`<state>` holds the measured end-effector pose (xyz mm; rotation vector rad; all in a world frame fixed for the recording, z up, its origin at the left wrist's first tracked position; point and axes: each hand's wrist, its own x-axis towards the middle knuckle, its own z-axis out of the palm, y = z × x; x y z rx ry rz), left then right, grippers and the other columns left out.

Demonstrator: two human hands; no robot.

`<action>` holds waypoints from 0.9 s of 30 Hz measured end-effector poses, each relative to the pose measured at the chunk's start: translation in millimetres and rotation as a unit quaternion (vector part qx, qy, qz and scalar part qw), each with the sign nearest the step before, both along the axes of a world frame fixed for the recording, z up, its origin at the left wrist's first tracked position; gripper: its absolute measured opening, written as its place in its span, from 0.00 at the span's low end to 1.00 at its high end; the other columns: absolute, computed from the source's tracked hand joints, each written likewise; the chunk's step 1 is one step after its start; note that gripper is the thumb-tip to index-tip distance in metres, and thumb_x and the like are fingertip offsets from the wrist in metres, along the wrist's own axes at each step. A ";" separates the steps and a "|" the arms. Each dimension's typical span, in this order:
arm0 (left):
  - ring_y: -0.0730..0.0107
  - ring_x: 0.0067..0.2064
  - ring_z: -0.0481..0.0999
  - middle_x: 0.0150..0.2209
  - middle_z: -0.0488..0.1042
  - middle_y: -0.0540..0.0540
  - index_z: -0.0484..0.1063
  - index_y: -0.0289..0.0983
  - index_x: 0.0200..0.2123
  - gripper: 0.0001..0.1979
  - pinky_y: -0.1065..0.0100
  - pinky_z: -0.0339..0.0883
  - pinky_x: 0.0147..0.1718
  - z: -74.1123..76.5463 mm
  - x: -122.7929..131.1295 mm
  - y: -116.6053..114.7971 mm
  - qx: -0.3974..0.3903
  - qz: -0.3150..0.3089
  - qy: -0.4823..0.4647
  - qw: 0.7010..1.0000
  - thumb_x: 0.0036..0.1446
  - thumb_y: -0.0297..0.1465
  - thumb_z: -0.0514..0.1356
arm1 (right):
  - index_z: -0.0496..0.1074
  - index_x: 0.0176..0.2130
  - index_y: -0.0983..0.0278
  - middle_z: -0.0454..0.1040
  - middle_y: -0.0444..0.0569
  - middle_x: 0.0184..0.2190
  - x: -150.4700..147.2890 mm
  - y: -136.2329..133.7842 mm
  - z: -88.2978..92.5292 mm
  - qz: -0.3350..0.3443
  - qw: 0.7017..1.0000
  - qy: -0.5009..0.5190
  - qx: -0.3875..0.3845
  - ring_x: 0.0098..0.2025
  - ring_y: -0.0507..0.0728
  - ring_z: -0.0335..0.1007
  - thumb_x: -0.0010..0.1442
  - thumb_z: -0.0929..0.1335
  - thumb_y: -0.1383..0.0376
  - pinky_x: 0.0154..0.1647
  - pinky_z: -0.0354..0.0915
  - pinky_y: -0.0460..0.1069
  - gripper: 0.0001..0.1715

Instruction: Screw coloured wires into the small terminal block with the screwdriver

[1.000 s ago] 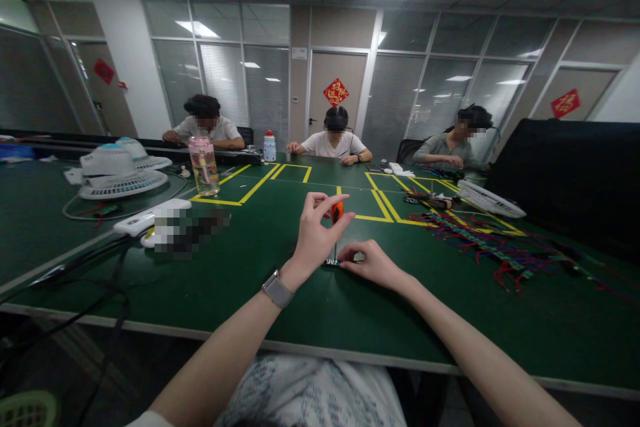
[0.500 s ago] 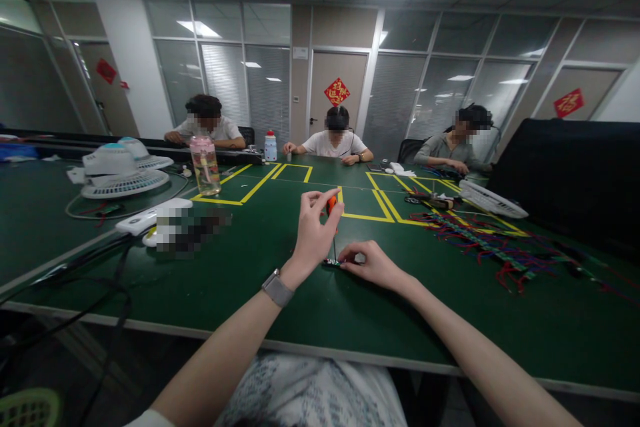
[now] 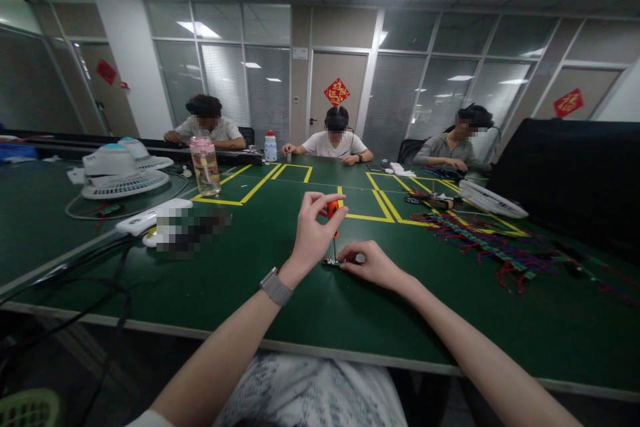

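My left hand (image 3: 316, 227) grips the orange and black handle of a screwdriver (image 3: 333, 211) between thumb and fingers. The screwdriver stands upright, and its thin shaft runs down to a small circuit board (image 3: 331, 263) on the green table. My right hand (image 3: 367, 261) pinches the right end of that board, holding it against the tabletop. Part of the board is hidden under my right fingertips. Where exactly the tip meets the board is too small to tell.
On the right lie many circuit boards with red and blue wires (image 3: 500, 250), near a white fan grille (image 3: 493, 199) and a black monitor (image 3: 555, 180). White fans (image 3: 123, 173), a pink-lidded bottle (image 3: 205, 167) and a power strip (image 3: 155, 215) sit left. Three people sit opposite.
My left fingers have shifted slightly around the screwdriver handle, the index finger now straighter and more of the orange showing. My right hand and the board stay in place.
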<state>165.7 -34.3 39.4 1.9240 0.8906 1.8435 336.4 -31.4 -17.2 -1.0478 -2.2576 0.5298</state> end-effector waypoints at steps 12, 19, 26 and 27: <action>0.70 0.40 0.73 0.40 0.70 0.45 0.72 0.42 0.48 0.14 0.69 0.69 0.39 -2.5 2.2 -1.5 -0.010 -0.044 0.039 0.998 0.59 0.35 0.57 | 0.77 0.33 0.64 0.78 0.47 0.28 -1.9 -0.1 1.3 -0.005 1.000 -0.007 0.000 0.29 0.53 0.71 0.52 0.69 0.68 0.34 0.66 0.47 0.06; 0.68 0.50 0.71 0.51 0.67 0.43 0.67 0.42 0.54 0.17 0.65 0.65 0.49 -4.6 1.0 2.6 0.013 -0.042 0.035 0.998 0.65 0.32 0.47 | 0.77 0.33 0.66 0.77 0.47 0.28 -2.1 -0.6 3.1 -0.009 1.000 -0.010 -0.008 0.29 0.52 0.71 0.53 0.69 0.68 0.34 0.66 0.46 0.07; 0.71 0.40 0.72 0.40 0.70 0.46 0.72 0.40 0.47 0.13 0.71 0.69 0.37 -2.8 4.0 -5.3 0.036 -0.050 0.051 0.997 0.60 0.33 0.57 | 0.77 0.33 0.65 0.77 0.46 0.27 -1.1 0.0 1.0 -0.006 1.000 -0.007 -0.007 0.29 0.52 0.70 0.53 0.69 0.67 0.33 0.65 0.46 0.07; 0.71 0.40 0.71 0.39 0.69 0.46 0.73 0.40 0.46 0.12 0.71 0.68 0.38 -1.8 3.6 -6.7 0.044 -0.031 0.063 0.997 0.59 0.33 0.57 | 0.77 0.33 0.65 0.77 0.46 0.27 -1.1 0.2 0.8 -0.008 1.000 -0.008 -0.007 0.28 0.52 0.70 0.53 0.69 0.67 0.33 0.65 0.46 0.07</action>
